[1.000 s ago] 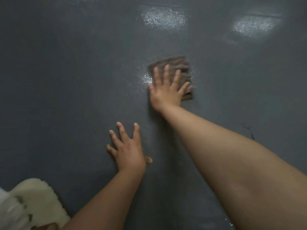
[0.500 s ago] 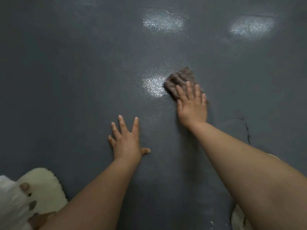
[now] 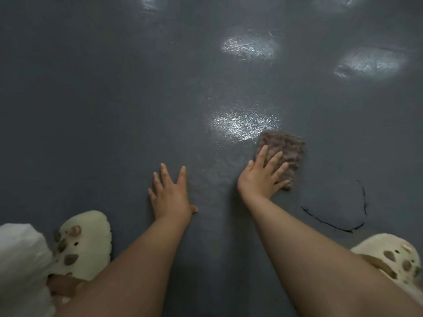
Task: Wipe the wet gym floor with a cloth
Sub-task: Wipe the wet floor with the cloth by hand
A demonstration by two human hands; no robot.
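A crumpled brown-grey cloth (image 3: 286,152) lies on the dark grey gym floor (image 3: 103,110). My right hand (image 3: 261,177) presses down on the cloth's near edge with fingers spread and straight. My left hand (image 3: 170,194) rests flat on the bare floor to the left, fingers spread, holding nothing. A shiny wet patch (image 3: 240,124) glistens just left of and beyond the cloth.
Two more bright glossy patches (image 3: 249,45) (image 3: 370,62) show farther off. A thin black curved mark (image 3: 343,216) runs on the floor right of my right arm. Cream slippers with holes sit at the lower left (image 3: 89,239) and lower right (image 3: 393,257).
My right hand has dragged the cloth toward me and rightward across the floor. My left hand stays planted. The view has pulled back, and both slippers show.
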